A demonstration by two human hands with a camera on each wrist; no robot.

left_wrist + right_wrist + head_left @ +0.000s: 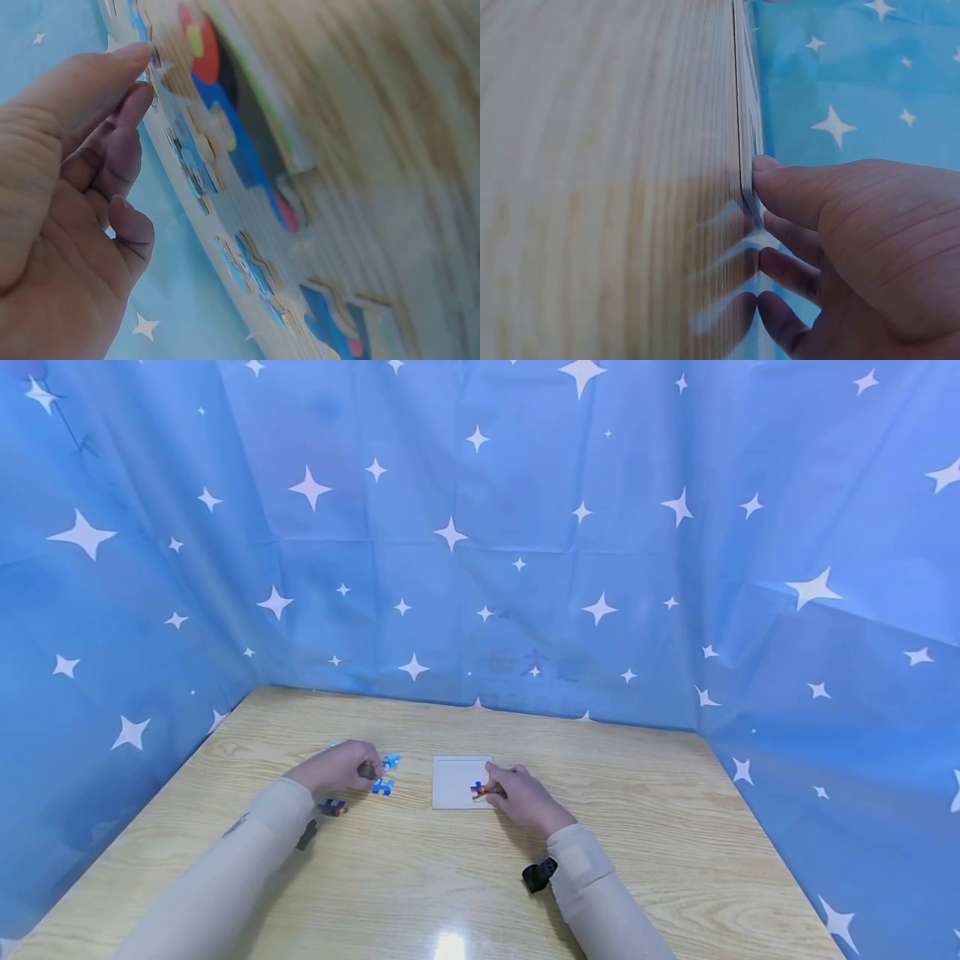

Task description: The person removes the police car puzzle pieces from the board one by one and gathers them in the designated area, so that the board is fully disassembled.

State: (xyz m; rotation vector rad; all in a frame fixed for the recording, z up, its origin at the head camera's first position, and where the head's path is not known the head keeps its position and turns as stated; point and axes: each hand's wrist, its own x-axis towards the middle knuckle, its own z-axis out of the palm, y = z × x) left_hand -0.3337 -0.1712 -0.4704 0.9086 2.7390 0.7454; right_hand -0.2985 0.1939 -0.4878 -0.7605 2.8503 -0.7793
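My left hand (pixel 341 767) hovers low among loose jigsaw puzzle pieces on the left of the table. In the left wrist view its thumb is nearly straight and the other fingers are loosely curled, fingertips right at a blue puzzle piece (pixel 137 21). My right hand (pixel 522 795) is at the right edge of a flat white board (pixel 450 782). Thumb and forefinger pinch a blue and red puzzle piece (pixel 477 790) over the board's lower right part. From the right wrist, my thumb (pixel 769 166) touches the board's edge (pixel 747 127), with the other fingers curled beside it.
Near my left hand lie a light blue piece (pixel 391 761), another blue piece (pixel 383 787) and a dark blue and red one (pixel 332 808). The wooden table (pixel 420 868) meets a blue star-patterned curtain (pixel 465 610) behind and at the sides.
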